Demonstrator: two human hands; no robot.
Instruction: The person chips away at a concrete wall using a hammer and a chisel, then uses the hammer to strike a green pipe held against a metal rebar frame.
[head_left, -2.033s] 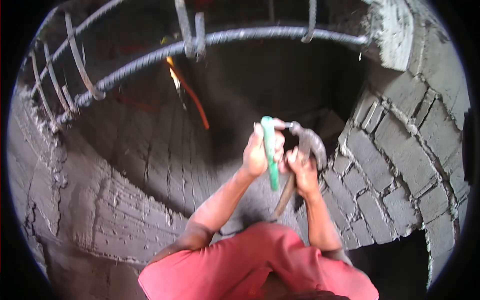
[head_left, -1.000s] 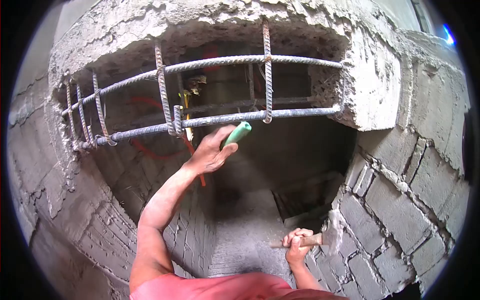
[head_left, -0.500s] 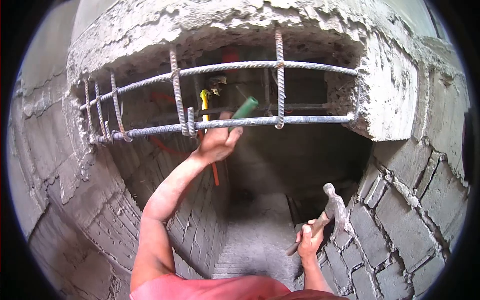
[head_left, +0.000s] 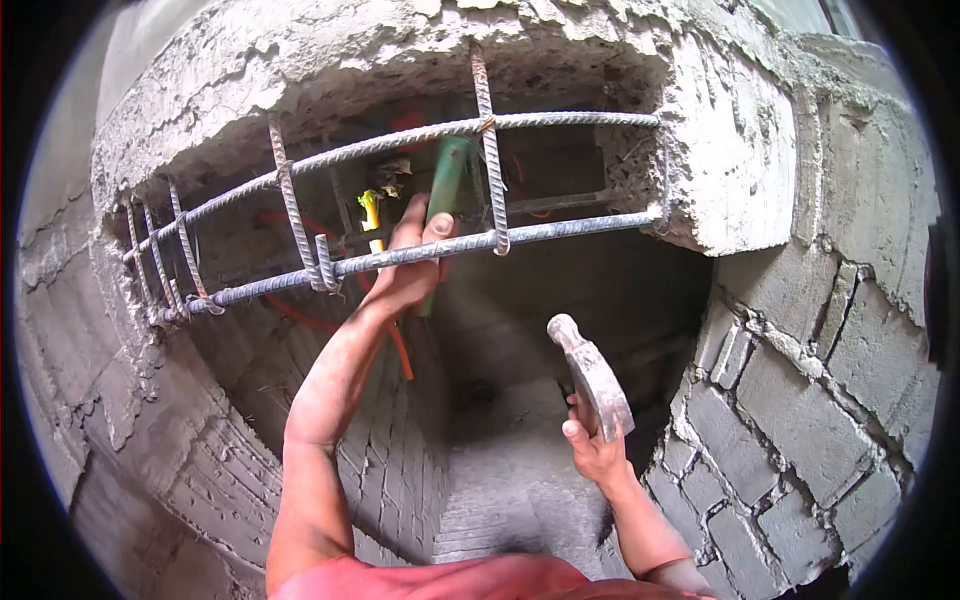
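My left hand point(head_left: 410, 262) reaches in among the rebar and is closed on a green tube point(head_left: 448, 178), which stands nearly upright behind the bars. The lower horizontal rebar point(head_left: 540, 233) passes by this hand. Just left of the hand is a yellow piece point(head_left: 372, 215), with an orange tube point(head_left: 401, 352) hanging below. My right hand point(head_left: 597, 450) is wrapped round a claw hammer point(head_left: 592, 380), low on the right. The hammer's head points up and the hand hides most of its handle.
Broken concrete point(head_left: 740, 160) surrounds the opening above and at the right. Upright rebar pieces point(head_left: 490, 150) cross the upper horizontal bar point(head_left: 380, 145). A block wall point(head_left: 800, 400) rises at the right, and a grooved wall point(head_left: 240, 470) at the left.
The green tube has turned more upright in my left hand. My right hand has raised the hammer and brought it left. The view has shifted, with the rebar now further left and tilted.
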